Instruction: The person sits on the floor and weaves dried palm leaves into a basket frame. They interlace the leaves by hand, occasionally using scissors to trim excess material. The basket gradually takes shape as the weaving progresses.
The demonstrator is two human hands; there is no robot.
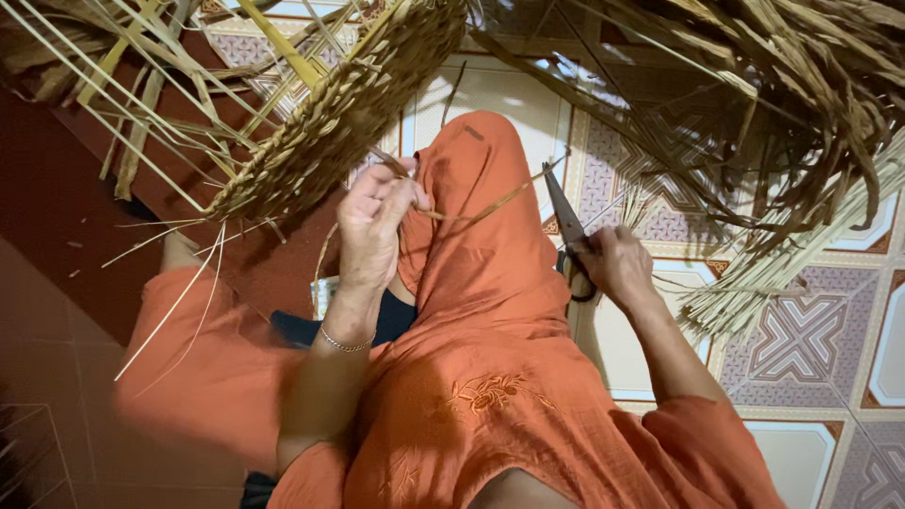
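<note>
My left hand (375, 221) pinches a thin dried straw strand (481, 209) at the lower rim of a woven straw basket (330, 118) that tilts above my raised knee. The strand runs rightwards to the tip of dark scissors (566, 221). My right hand (617, 264) grips the scissors' handles, blades pointing up toward the strand's end. I wear orange clothing (481, 311) and a thin bracelet on the left wrist. Loose uncut straw ends stick out from the basket's side.
A large heap of dried straw and palm leaves (754, 104) lies at the upper right over a patterned tile floor (801, 339). A reddish-brown step or ledge (57, 207) runs along the left. A small dark object lies under my left forearm.
</note>
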